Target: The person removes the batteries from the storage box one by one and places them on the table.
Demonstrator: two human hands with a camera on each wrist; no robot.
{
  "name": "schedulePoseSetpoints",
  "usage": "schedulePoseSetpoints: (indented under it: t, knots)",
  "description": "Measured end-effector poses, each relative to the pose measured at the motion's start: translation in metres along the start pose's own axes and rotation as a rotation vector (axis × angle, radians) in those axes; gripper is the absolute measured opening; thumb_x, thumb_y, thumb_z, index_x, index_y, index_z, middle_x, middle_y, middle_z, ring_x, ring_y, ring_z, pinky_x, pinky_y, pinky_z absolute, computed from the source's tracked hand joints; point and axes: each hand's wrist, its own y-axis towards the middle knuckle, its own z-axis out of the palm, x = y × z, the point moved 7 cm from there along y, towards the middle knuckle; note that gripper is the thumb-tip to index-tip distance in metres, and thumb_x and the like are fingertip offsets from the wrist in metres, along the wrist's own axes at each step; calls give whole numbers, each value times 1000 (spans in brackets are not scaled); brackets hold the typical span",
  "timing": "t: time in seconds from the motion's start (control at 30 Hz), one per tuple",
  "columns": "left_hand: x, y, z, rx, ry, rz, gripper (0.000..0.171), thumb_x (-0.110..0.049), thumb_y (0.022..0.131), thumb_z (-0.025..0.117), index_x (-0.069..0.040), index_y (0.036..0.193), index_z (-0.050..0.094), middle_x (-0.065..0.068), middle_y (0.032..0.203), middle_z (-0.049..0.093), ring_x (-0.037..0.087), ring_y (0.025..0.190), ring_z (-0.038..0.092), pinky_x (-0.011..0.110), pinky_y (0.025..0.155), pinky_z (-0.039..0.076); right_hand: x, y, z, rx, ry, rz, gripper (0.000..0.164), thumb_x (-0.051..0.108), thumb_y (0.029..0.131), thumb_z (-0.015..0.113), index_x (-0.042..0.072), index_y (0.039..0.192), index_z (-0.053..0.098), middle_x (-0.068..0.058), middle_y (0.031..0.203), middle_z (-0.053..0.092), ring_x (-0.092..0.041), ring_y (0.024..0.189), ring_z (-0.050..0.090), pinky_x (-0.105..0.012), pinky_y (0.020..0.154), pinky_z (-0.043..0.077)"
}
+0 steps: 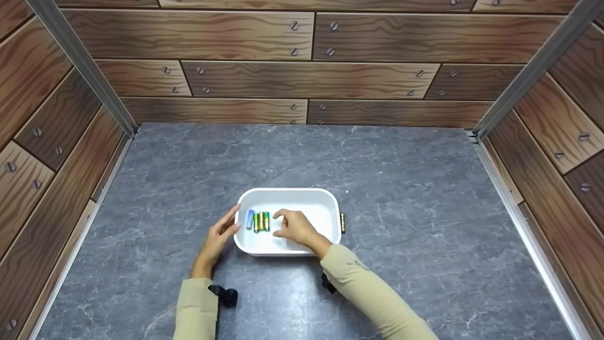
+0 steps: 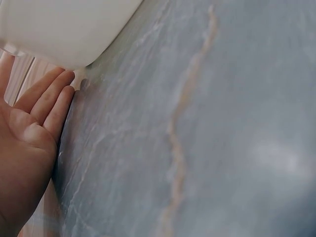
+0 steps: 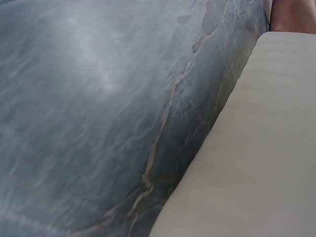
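A white plastic tub [image 1: 288, 252] sits on the grey marbled surface. Inside, near its left end, a blue battery [image 1: 249, 219] lies beside three green-and-gold batteries [image 1: 262, 221] in a row. My left hand [image 1: 220, 236] touches the tub's left rim with its fingers spread. In the left wrist view, the palm of that hand [image 2: 29, 133] faces the camera below the tub [image 2: 69, 29]. Over the tub's middle, my right hand [image 1: 295, 227] has thumb and forefinger apart, holding nothing, just right of the batteries. The right wrist view shows only a bit of skin [image 3: 295, 17] beyond the sleeve.
Another gold battery [image 1: 343, 223] lies on the tabletop [image 1: 415, 212], close against the outside of the tub's right end. Wood-patterned walls [image 1: 264, 78] stand at the back and both sides. Metal posts [image 1: 87, 66] rise at the back corners.
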Motion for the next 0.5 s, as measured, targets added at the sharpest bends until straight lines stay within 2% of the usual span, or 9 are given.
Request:
schedulePoseSetpoints:
  t: [0.1, 0.17, 0.3, 0.5]
  knots:
    - [0, 1, 1, 4, -10, 13, 53, -9, 95, 57, -7, 146, 41, 17, 151, 42, 27, 138, 44, 9, 99, 38, -1, 5, 1, -13, 7, 24, 40, 12, 79, 77, 2, 116, 64, 1, 68, 52, -7, 59, 41, -16, 54, 32]
    - [0, 1, 0, 3, -15, 15, 53, -8, 95, 57, -6, 146, 41, 18, 150, 43, 33, 139, 42, 9, 99, 38, -1, 8, 2, -24, 0, 31, 41, 12, 79, 78, 2, 116, 64, 2, 68, 51, -6, 59, 41, -16, 54, 32]
    - [-1, 1, 0, -7, -5, 20, 53, -8, 95, 57, -6, 145, 42, 19, 150, 44, 33, 138, 43, 9, 100, 37, -1, 12, 5, -40, -6, 43, 44, 12, 78, 79, 2, 117, 63, 3, 67, 50, -6, 59, 41, -16, 54, 31]
    - [-2, 0, 1, -17, 10, 26, 53, -10, 94, 59, -5, 145, 43, 20, 147, 46, 22, 133, 50, 11, 99, 39, -3, 16, 9, -58, 4, 73, 51, 11, 75, 80, 3, 121, 60, 4, 67, 48, -6, 59, 41, -17, 55, 32]
